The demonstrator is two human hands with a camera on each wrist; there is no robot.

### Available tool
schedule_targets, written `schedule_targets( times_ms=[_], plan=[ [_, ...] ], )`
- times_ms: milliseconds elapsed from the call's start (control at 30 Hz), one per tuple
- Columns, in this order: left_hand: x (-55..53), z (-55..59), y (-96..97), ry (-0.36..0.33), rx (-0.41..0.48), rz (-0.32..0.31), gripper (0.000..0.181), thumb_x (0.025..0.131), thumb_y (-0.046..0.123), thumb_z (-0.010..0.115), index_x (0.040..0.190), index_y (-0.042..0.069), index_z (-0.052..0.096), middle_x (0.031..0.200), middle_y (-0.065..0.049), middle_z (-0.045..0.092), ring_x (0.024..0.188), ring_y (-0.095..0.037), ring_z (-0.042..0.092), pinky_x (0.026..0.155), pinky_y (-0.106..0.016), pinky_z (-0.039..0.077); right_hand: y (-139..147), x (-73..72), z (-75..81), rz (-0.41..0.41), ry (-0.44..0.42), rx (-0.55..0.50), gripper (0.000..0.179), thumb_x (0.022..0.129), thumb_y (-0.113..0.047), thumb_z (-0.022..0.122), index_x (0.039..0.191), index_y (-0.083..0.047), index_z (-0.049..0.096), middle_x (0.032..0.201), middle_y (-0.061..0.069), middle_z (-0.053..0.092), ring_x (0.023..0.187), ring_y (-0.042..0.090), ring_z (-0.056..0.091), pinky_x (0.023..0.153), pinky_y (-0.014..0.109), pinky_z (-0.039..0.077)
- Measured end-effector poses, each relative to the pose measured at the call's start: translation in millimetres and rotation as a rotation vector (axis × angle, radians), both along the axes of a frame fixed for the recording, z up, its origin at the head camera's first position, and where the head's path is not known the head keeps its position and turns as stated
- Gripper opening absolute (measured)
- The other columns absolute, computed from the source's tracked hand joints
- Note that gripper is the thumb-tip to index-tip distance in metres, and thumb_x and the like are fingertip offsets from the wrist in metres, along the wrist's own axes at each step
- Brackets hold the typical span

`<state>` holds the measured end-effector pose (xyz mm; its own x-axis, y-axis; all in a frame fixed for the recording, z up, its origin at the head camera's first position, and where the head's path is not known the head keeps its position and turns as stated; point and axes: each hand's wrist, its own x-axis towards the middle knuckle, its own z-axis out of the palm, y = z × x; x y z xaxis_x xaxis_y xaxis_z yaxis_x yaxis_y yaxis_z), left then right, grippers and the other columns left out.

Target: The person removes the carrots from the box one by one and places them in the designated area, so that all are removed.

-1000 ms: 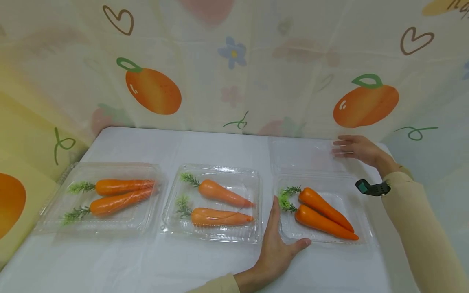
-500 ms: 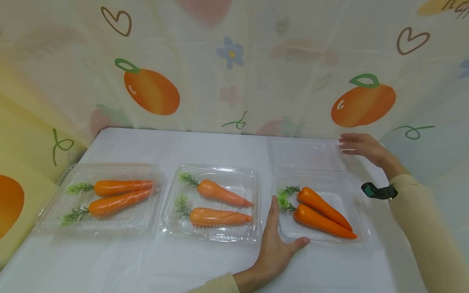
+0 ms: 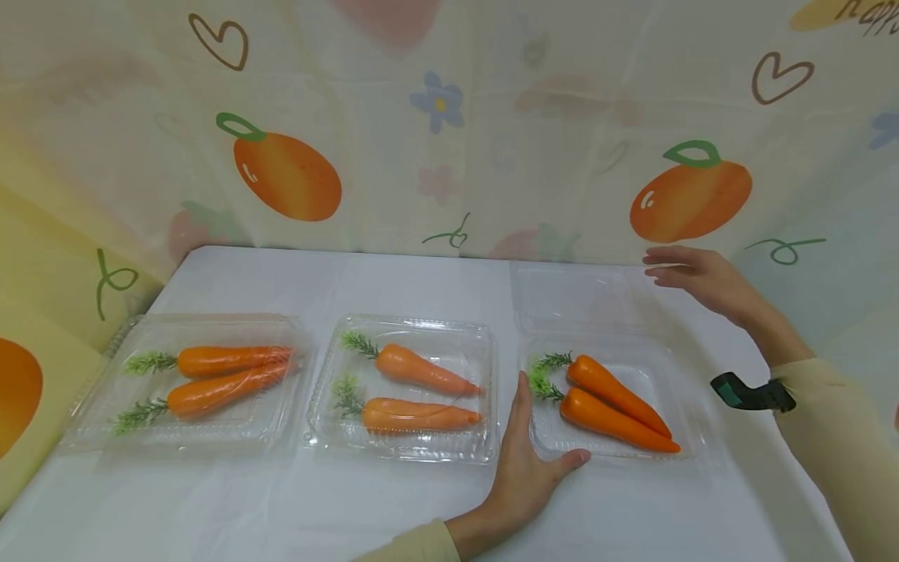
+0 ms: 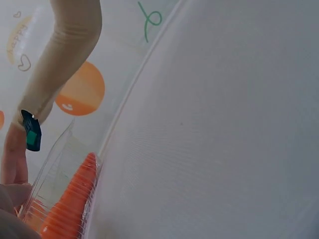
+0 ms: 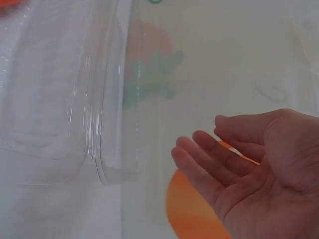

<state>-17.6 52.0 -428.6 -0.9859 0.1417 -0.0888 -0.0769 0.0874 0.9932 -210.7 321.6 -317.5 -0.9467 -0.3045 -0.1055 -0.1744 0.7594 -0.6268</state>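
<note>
A clear plastic clamshell box (image 3: 684,425) lies open on the right, its lid (image 3: 590,300) folded back toward the wall. Two orange carrots (image 3: 618,417) with green tops lie side by side in its base. My left hand (image 3: 523,472) is spread at the box's near left corner, thumb along the front edge and straight fingers along the left side. Beyond the lid's right end, my right hand (image 3: 702,281) is raised with relaxed fingers. The right wrist view shows this hand (image 5: 259,174) with nothing in it, apart from the lid (image 5: 50,99).
Two closed clear boxes stand to the left, a middle one (image 3: 400,453) and a far left one (image 3: 211,441), each with two carrots inside. A white cloth (image 3: 232,507) covers the table. Behind it hangs a printed curtain (image 3: 548,156).
My right hand has moved off the lid's right edge, rightward and a little up. The left hand keeps its place at the box. The head view has shifted slightly.
</note>
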Motion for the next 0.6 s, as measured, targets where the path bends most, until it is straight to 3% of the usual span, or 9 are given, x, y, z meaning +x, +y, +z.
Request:
schedule_targets(
  times_ms=[333, 400, 467, 533, 600],
  plan=[
    [-0.1, 1.6, -0.6, 0.002, -0.002, 0.000, 0.115, 0.076, 0.019, 0.085, 0.159, 0.016, 0.006, 0.164, 0.005, 0.006, 0.149, -0.013, 0.012, 0.120, -0.041, 0.014, -3.3, 23.0, 1.3, -0.004, 0.045, 0.022, 0.050, 0.100, -0.033, 0.055, 0.143, -0.006, 0.049, 0.135, 0.020, 0.057, 0.119, 0.036, 0.056, 0.097, 0.062, 0.045],
    [-0.2, 1.1, -0.6, 0.002, -0.008, 0.000, 0.115, 0.076, 0.020, 0.085, 0.159, 0.017, 0.005, 0.164, 0.005, 0.006, 0.149, -0.013, 0.012, 0.120, -0.041, 0.014, -2.9, 27.3, 0.1, 0.005, 0.060, 0.019, 0.049, 0.100, -0.032, 0.056, 0.142, -0.007, 0.051, 0.133, 0.017, 0.060, 0.116, 0.026, 0.060, 0.097, 0.052, 0.049],
    [-0.4, 0.6, -0.6, 0.002, -0.013, 0.001, 0.115, 0.076, 0.020, 0.085, 0.159, 0.017, 0.005, 0.164, 0.006, 0.006, 0.149, -0.013, 0.012, 0.120, -0.041, 0.014, -2.7, 31.9, -0.8, 0.006, 0.069, 0.024, 0.047, 0.099, -0.032, 0.057, 0.141, -0.010, 0.052, 0.131, 0.014, 0.062, 0.111, 0.009, 0.062, 0.094, 0.033, 0.052],
    [-0.7, 0.1, -0.6, 0.001, -0.014, 0.000, 0.115, 0.077, 0.021, 0.085, 0.159, 0.017, 0.005, 0.164, 0.006, 0.006, 0.149, -0.013, 0.012, 0.120, -0.041, 0.014, -2.3, 37.0, -1.7, 0.005, 0.066, 0.029, 0.047, 0.099, -0.033, 0.058, 0.141, -0.011, 0.053, 0.130, 0.011, 0.063, 0.105, -0.007, 0.058, 0.088, 0.016, 0.049],
    [-0.7, -0.1, -0.6, 0.001, -0.009, -0.006, 0.115, 0.077, 0.021, 0.085, 0.159, 0.018, 0.004, 0.164, 0.006, 0.006, 0.149, -0.013, 0.012, 0.120, -0.041, 0.014, -1.5, 42.5, -3.5, 0.011, 0.053, 0.022, 0.047, 0.099, -0.032, 0.058, 0.141, -0.011, 0.052, 0.130, 0.012, 0.063, 0.101, -0.015, 0.054, 0.084, 0.010, 0.047]
  ],
)
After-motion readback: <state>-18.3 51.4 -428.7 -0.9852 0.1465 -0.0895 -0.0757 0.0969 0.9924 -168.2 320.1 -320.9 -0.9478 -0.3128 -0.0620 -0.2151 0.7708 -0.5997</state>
